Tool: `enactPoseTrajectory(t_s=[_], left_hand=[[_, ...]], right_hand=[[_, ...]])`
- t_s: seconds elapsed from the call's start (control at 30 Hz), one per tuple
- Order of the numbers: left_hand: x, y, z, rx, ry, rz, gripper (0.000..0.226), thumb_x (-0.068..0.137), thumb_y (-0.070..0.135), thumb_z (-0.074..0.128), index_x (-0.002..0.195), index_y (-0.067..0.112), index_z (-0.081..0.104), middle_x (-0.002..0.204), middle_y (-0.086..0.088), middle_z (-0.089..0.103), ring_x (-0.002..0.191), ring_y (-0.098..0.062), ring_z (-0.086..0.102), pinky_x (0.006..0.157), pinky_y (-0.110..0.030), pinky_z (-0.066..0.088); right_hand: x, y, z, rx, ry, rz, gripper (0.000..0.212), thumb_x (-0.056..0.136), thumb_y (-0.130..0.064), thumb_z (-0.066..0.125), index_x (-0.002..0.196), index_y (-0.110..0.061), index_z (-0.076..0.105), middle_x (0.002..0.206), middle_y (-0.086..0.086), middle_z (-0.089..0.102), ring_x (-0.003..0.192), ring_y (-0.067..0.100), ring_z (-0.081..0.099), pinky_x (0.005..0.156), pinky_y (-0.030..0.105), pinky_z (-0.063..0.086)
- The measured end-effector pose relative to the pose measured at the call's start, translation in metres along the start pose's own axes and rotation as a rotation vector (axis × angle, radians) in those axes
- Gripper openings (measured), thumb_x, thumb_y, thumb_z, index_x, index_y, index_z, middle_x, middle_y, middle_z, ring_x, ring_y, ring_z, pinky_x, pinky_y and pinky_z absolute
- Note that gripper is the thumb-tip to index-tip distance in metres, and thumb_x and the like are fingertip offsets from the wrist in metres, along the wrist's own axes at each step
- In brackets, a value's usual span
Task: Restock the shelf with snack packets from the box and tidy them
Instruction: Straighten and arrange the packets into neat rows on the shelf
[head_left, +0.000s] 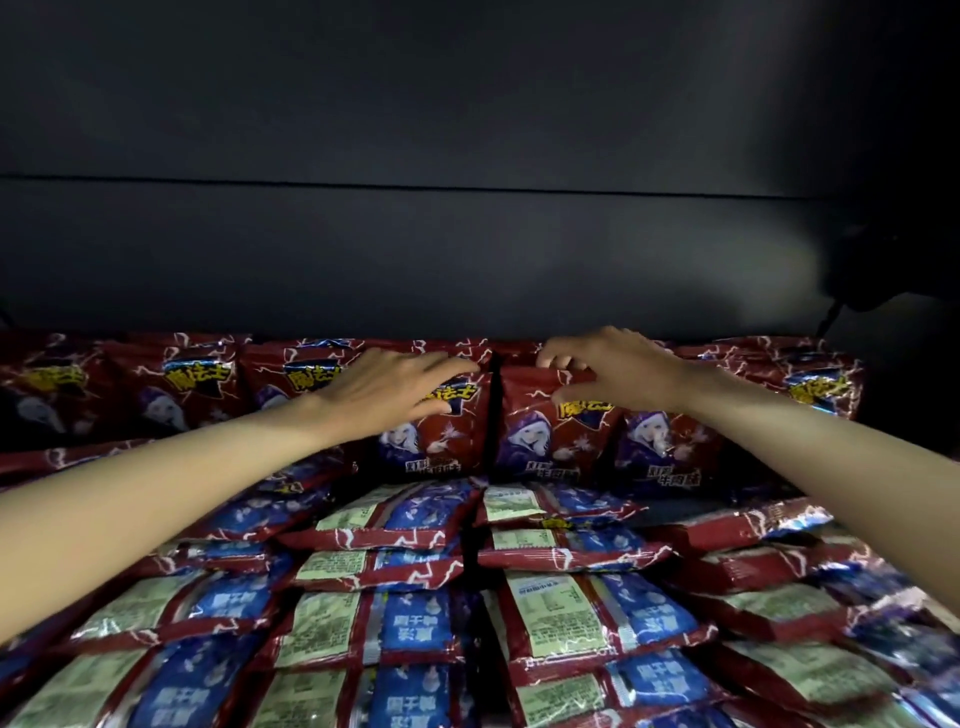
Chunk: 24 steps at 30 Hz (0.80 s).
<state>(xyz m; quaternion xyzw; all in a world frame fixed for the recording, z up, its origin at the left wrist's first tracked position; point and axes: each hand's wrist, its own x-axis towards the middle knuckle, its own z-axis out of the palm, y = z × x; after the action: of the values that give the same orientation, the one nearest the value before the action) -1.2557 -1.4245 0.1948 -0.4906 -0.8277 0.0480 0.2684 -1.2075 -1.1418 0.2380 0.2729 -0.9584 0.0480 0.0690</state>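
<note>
Against the dark shelf wall, left hand (387, 387) lies flat-fingered on glossy crinkled packets (436, 426); right hand (605, 376) fingers pinch one.

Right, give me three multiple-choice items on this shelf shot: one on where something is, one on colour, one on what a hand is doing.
1. Where do the upright packets stand?
A. Along the back of the shelf, behind the flat ones
B. At the front edge
C. Inside a box

2. What is the main colour of the upright packets' fronts?
A. Yellow
B. Dark red
C. White

3. What is the right hand doing?
A. Hanging idle
B. Lying flat on the shelf
C. Pinching the top edge of an upright packet

Answers:
1. A: the upright packets line the dark back wall, with the flat packets lying back side up, nearer the camera.
2. B: their fronts are dark red with a purple-robed figure.
3. C: the right hand curls its fingers and thumb on the packet's top edge, while the left hand rests spread on a neighbouring packet.
</note>
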Motion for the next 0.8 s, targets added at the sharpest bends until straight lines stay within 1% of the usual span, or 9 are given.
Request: enactPoseTrajectory(t_s=[0.1,0.2,0.3,0.37,0.43,0.53,0.63,0.7,0.8], left_hand=[[0.0,0.0,0.008,0.105,0.07,0.075,0.055,0.086,0.036,0.058,0.133,0.013,0.041,0.105,-0.01,0.066,0.08,-0.02,0.066,0.041,-0.027,0.051],[0.001,-0.002,0.008,0.163,0.061,0.123,0.055,0.088,0.033,0.057,0.138,0.02,0.038,0.106,-0.011,0.059,0.083,-0.02,0.058,0.044,-0.024,0.048],[0.002,-0.004,0.008,0.141,0.044,0.156,0.045,0.087,0.027,0.062,0.131,0.021,0.051,0.109,-0.014,0.058,0.083,-0.02,0.059,0.05,-0.021,0.047],[0.001,-0.002,0.011,0.111,0.051,0.188,0.043,0.091,0.032,0.053,0.131,0.019,0.049,0.114,-0.013,0.057,0.089,-0.019,0.06,0.061,-0.023,0.052],[0.001,0.001,0.015,0.118,0.03,0.234,0.054,0.087,0.038,0.058,0.134,0.017,0.044,0.119,-0.011,0.055,0.096,-0.018,0.059,0.076,-0.026,0.053],[0.007,0.0,0.017,0.154,-0.003,0.214,0.077,0.074,0.047,0.072,0.136,0.015,0.04,0.12,-0.011,0.054,0.1,-0.019,0.055,0.081,-0.029,0.051],[0.01,-0.009,0.013,0.16,-0.026,0.2,0.084,0.072,0.058,0.069,0.138,0.018,0.037,0.122,-0.012,0.048,0.103,-0.02,0.046,0.08,-0.031,0.049],[0.009,-0.014,0.01,0.181,-0.083,0.204,0.08,0.078,0.065,0.054,0.142,0.022,0.033,0.127,-0.012,0.046,0.108,-0.022,0.043,0.082,-0.032,0.047],[0.002,-0.024,0.018,0.194,-0.246,0.092,0.085,0.082,0.075,0.032,0.15,0.025,0.019,0.15,-0.011,0.029,0.134,-0.026,0.029,0.105,-0.039,0.03]], right_hand=[[0.005,0.002,0.006,-0.239,0.089,-0.033,0.041,0.09,-0.03,0.063,0.126,-0.02,0.047,0.12,0.0,0.061,0.099,0.021,0.063,0.077,0.032,0.047],[0.006,0.002,0.013,-0.427,0.183,-0.09,0.046,0.085,-0.025,0.069,0.125,-0.017,0.05,0.117,0.002,0.059,0.097,0.024,0.064,0.066,0.032,0.051],[0.004,0.011,0.016,-0.401,0.265,-0.214,0.054,0.071,-0.02,0.081,0.119,-0.015,0.058,0.105,0.005,0.063,0.089,0.023,0.067,0.058,0.029,0.055],[0.001,0.015,0.02,-0.303,0.24,-0.308,0.05,0.073,-0.013,0.079,0.119,-0.016,0.059,0.105,0.004,0.062,0.087,0.019,0.067,0.058,0.026,0.055],[0.0,0.016,0.021,-0.195,0.21,-0.344,0.047,0.077,-0.007,0.076,0.119,-0.016,0.059,0.107,0.004,0.061,0.085,0.016,0.065,0.059,0.026,0.058],[0.004,0.018,0.024,-0.231,0.245,-0.347,0.045,0.075,-0.005,0.076,0.117,-0.015,0.061,0.105,0.005,0.06,0.089,0.019,0.062,0.061,0.031,0.058],[0.01,0.019,0.028,-0.314,0.275,-0.369,0.044,0.074,-0.011,0.078,0.115,-0.016,0.063,0.103,0.004,0.062,0.09,0.021,0.059,0.072,0.033,0.057],[0.013,0.019,0.029,-0.366,0.264,-0.384,0.043,0.076,-0.021,0.076,0.117,-0.016,0.062,0.105,0.003,0.062,0.093,0.022,0.059,0.077,0.036,0.055],[0.011,0.029,0.03,-0.464,0.16,-0.344,0.052,0.09,-0.047,0.048,0.135,-0.02,0.047,0.128,0.004,0.055,0.115,0.023,0.05,0.091,0.038,0.047]])
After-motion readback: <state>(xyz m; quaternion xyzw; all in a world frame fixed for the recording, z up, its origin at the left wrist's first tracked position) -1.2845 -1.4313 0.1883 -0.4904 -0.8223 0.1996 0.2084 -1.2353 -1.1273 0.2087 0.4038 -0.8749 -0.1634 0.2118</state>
